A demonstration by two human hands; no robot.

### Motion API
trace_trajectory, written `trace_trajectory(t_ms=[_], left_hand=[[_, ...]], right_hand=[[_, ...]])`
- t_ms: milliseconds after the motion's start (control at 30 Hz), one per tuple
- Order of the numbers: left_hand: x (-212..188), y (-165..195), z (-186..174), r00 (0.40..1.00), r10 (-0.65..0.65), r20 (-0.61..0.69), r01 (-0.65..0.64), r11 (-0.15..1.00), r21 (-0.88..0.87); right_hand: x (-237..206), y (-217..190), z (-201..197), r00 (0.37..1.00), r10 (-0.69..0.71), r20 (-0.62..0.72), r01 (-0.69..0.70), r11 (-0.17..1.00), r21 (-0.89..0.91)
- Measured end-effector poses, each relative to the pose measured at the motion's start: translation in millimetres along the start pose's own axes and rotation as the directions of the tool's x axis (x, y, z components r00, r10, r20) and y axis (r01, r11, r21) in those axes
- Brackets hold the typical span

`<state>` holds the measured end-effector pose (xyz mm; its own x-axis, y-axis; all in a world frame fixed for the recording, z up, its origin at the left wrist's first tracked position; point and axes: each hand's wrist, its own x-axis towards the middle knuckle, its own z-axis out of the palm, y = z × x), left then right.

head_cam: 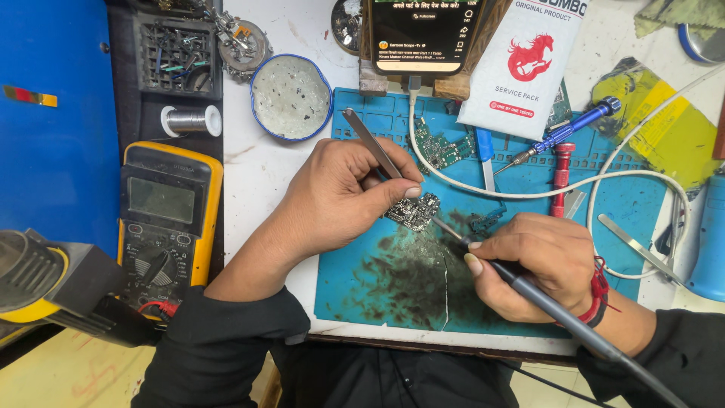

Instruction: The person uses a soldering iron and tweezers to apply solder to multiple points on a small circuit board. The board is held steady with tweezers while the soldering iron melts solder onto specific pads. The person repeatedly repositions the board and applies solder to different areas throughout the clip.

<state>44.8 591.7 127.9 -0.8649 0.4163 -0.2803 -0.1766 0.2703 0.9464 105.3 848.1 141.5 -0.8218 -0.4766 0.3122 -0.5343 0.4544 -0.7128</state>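
The left hand pinches tweezers onto a circuit board. The right hand grips a soldering iron, its tip touching the board on the blue mat.

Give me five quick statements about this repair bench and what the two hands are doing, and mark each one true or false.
1. The left hand holds metal tweezers over a small circuit board. True.
2. The right hand holds a blue screwdriver. False: it holds a grey soldering iron; the blue screwdriver lies untouched on the mat.
3. The circuit board rests on a blue work mat. True.
4. The yellow multimeter sits to the right of the mat. False: it sits to the left.
5. The soldering iron's tip points toward the circuit board. True.
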Motion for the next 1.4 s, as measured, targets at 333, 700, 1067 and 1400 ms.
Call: trace_trajectory(t_ms=[333, 700, 1067, 1400], left_hand=[[-0.6, -1.3, 0.1, 1.000, 0.025, -0.010, -0.025, 1.000, 0.004], [-0.1, -0.6, 0.5, 1.000, -0.001, -0.006, 0.001, 1.000, 0.012], [-0.2, -0.2, 0.0, 1.000, 0.010, -0.004, -0.009, 1.000, 0.018], [-1.2, -0.2, 0.7, 1.000, 0.010, -0.003, -0.010, 1.000, 0.008]], right_hand=[[-0.7, -0.8, 0.4, 1.000, 0.010, -0.002, -0.010, 1.000, -0.002], [-1.6, 0.7, 0.8, 1.000, 0.000, -0.009, 0.000, 1.000, 0.010], [-0.1, 1.1, -0.6, 1.000, 0.013, 0.014, -0.013, 1.000, 0.015], [-13.8, 8.8, -1.9, 0.993, 0.065, -0.096, -0.057, 0.995, 0.084]])
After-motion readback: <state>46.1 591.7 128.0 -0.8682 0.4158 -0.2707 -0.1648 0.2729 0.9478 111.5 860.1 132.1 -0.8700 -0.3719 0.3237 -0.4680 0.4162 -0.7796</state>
